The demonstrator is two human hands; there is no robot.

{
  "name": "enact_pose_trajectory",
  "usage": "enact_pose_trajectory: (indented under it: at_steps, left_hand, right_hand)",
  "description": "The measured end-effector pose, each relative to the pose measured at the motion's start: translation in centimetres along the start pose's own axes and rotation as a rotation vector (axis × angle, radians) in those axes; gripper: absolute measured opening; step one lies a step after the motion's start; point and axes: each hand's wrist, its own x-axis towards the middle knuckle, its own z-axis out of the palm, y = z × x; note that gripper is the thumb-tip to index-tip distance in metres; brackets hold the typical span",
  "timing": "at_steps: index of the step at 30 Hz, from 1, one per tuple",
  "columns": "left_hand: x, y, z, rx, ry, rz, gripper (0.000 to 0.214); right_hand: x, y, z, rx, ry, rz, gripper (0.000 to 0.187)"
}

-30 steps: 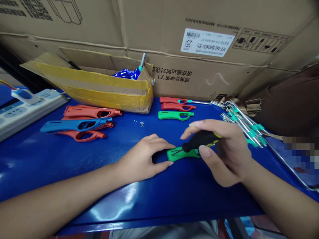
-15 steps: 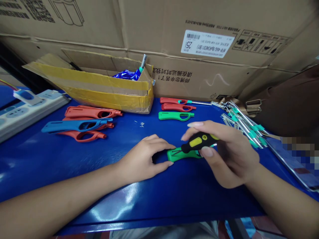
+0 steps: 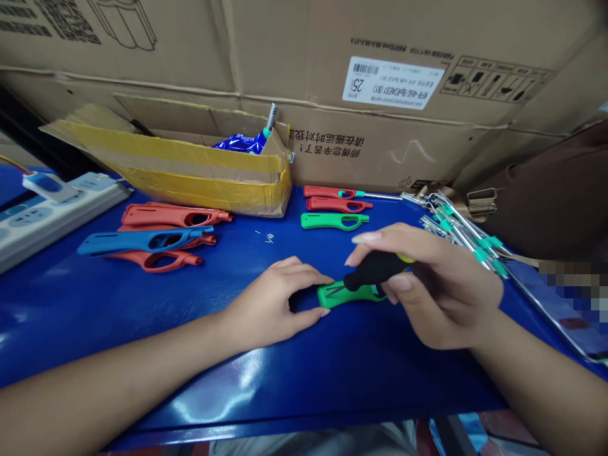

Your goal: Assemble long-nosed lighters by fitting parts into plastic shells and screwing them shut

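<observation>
My left hand (image 3: 280,301) pinches the end of a green lighter (image 3: 349,296) between thumb and fingers, against the blue table. Wrapped around a black and yellow screwdriver (image 3: 373,271), my right hand (image 3: 441,285) is closed just above the lighter. The screwdriver lies tilted, its thin shaft pointing down and left to the lighter's body near the slot. Whether the tip sits in a screw is too small to tell. My right fingers and the screwdriver handle hide the lighter's right part.
Red and blue lighter bodies (image 3: 147,240) lie stacked at left, beside a power strip (image 3: 61,199). A taped carton (image 3: 190,183) stands behind. Red lighters (image 3: 327,192) and another green lighter body (image 3: 325,221) lie at the back. Metal lighter tubes (image 3: 468,231) and a phone (image 3: 555,307) are at right.
The screwdriver handle has turned in my right fingers; its yellow patch no longer faces up. My left hand and the green lighter have stayed in place.
</observation>
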Motion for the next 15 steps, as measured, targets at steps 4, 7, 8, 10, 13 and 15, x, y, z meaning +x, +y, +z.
enact_pose_trajectory:
  at_steps: [4, 7, 8, 10, 13, 15]
  left_hand:
    - [-0.02, 0.14, -0.04, -0.009, -0.006, -0.010, 0.031]
    - [-0.03, 0.24, -0.04, -0.014, -0.012, -0.022, 0.031]
    - [-0.04, 0.24, -0.04, -0.015, -0.008, -0.019, 0.031]
    - [-0.06, 0.22, -0.02, -0.012, -0.003, -0.008, 0.032]
    - [-0.07, 0.19, -0.03, -0.007, 0.003, 0.004, 0.031]
    - [-0.04, 0.20, -0.06, -0.008, 0.002, 0.003, 0.031]
  right_hand:
    - [0.32, 0.17, 0.18, -0.161, 0.075, -0.105, 0.031]
    - [0.31, -0.02, -0.13, -0.359, 0.045, -0.150, 0.034]
    - [0.23, -0.10, -0.19, -0.359, 0.033, -0.142, 0.036]
    - [0.03, -0.24, -0.13, -0.243, 0.016, -0.049, 0.042]
    - [-0.08, -0.21, 0.30, -0.013, 0.003, 0.130, 0.049]
    - [0.04, -0.03, 0.58, 0.015, 0.029, 0.118, 0.044]
